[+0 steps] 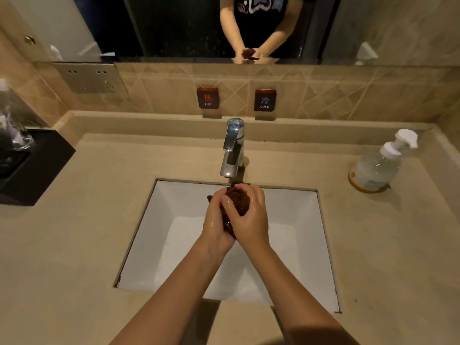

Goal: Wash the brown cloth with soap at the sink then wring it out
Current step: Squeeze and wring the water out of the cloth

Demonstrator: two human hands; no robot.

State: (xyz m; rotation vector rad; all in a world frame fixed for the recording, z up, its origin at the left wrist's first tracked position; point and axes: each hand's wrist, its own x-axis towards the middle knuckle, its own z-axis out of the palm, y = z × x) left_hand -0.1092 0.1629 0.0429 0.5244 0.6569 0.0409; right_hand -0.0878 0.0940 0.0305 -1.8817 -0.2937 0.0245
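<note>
Beige counter (74, 245), white sink (293, 245) mid-frame. Left hand (216, 220) and right hand (249, 220) both clasp the balled wet brown cloth (237, 200) over the basin, just under the tap (232, 148). Soap bottle (378, 168) right edge; HOT/COLD signs (207, 97) above.

Single head-worn wide-angle view, looking forward and steeply down, close above both hands, left hand (216, 220), right hand (249, 217), sink (293, 245) beneath them, tap (232, 148) just beyond, mirror (174, 26) farthest.

Black tray (37, 168) with glasses (15, 135), wall sockets (93, 78), hot/cold signs (208, 98).
</note>
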